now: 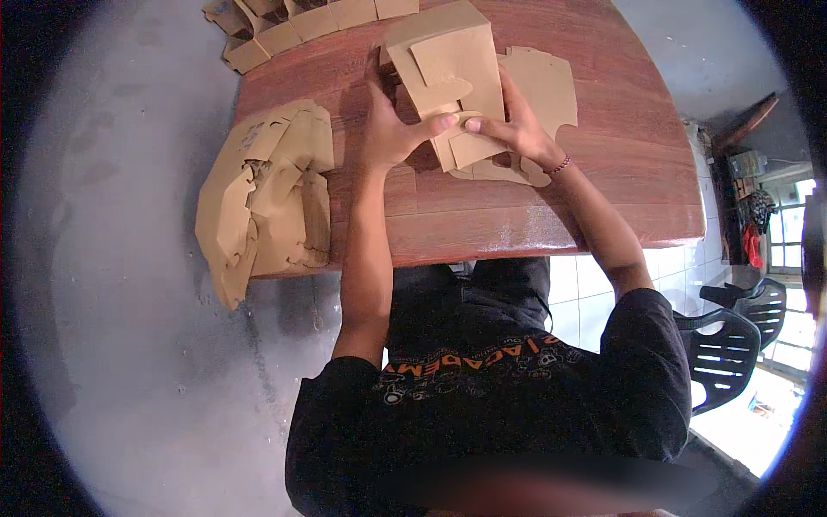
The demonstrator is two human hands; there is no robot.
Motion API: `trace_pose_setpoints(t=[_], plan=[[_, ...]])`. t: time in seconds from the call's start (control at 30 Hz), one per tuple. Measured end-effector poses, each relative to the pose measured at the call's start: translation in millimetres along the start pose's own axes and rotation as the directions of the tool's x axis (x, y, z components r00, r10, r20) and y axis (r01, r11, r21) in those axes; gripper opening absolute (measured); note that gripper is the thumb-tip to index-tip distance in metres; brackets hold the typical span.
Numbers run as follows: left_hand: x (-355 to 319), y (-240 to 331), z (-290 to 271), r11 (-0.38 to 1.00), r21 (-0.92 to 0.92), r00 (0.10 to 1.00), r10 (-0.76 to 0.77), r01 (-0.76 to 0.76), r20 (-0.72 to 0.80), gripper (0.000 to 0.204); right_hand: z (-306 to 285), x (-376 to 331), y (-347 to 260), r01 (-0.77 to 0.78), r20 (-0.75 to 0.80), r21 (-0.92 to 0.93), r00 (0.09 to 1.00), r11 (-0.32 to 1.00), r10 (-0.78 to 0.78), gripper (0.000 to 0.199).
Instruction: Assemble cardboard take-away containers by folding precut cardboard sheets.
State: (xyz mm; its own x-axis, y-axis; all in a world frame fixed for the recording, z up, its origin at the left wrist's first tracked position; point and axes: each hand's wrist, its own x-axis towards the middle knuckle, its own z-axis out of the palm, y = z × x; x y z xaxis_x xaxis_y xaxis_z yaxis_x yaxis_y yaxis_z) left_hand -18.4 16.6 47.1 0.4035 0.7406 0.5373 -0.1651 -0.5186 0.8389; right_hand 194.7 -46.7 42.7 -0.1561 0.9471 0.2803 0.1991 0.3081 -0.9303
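Observation:
A brown cardboard box (pixel 452 56), partly folded, is held up between both hands over the far middle of the table. My left hand (pixel 394 129) grips its left side, thumb lying on the lower flap. From the right, my right hand (pixel 519 129) clasps the box, its thumb pressing the same flap close to the other thumb. The fingers behind the box are mostly hidden. Under and to the right of the box, a flat cardboard sheet (pixel 547 86) with cut-out edges lies on the table.
A stack of unfolded cardboard pieces (pixel 276 198) overhangs the left edge of the brown wooden table (pixel 629 155). Several folded cardboard boxes (pixel 297 26) stand in a row at the far left. Black plastic chairs (pixel 724 353) are on the right, past the table.

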Motion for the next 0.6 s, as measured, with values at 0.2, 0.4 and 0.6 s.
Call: trace_pose_setpoints(t=[0.2, 0.4, 0.6], plan=[[1, -6, 5, 0.991, 0.066, 0.993, -0.117, 0.119, -0.027, 0.132, 0, 8, -3, 0.230, -0.237, -0.374, 0.913, 0.899, -0.332, 0.118], [-16, -7, 60, 0.948, -0.312, 0.997, -0.072, 0.061, -0.025, 0.125, -5, 5, 2, 0.135, -0.236, -0.865, 0.741, 0.484, -0.628, 0.117], [-16, -18, 50, 0.839, -0.498, 0.962, -0.273, 0.220, -0.034, 0.088, 23, -13, -26, 0.226, -0.086, -0.800, 0.874, 0.556, -0.478, 0.096]])
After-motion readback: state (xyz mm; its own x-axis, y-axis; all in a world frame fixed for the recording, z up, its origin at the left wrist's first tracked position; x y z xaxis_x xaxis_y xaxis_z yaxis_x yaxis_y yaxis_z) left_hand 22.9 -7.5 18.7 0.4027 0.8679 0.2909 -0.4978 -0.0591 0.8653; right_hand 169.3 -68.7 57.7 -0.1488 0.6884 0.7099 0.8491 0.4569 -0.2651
